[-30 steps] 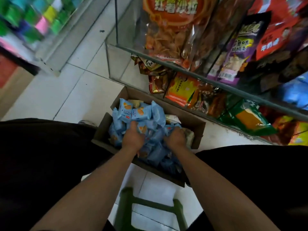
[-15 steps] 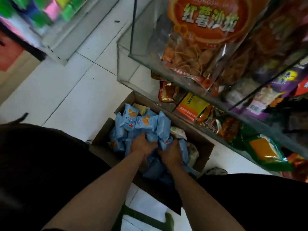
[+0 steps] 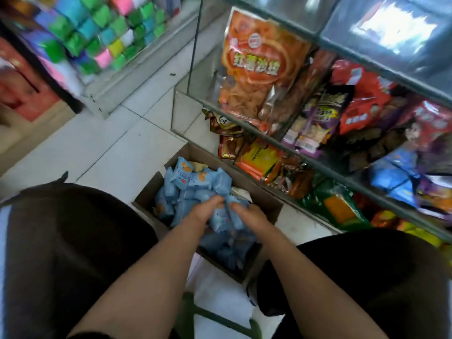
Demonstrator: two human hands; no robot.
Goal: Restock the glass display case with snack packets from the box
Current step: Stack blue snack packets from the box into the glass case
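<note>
Down in the box (image 3: 254, 189), both hands, left (image 3: 204, 211) and right (image 3: 247, 214), grip blue packets (image 3: 195, 179); print unreadable.

Both hands, left (image 3: 204, 211) and right (image 3: 247, 214), gripping blue snack packets (image 3: 195, 182) in the cardboard box (image 3: 264, 199) beside the glass display case (image 3: 318, 165)

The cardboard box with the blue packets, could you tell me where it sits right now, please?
In the head view, the cardboard box sits on the floor at centre, between the person's knees, just in front of the glass display case.
</note>
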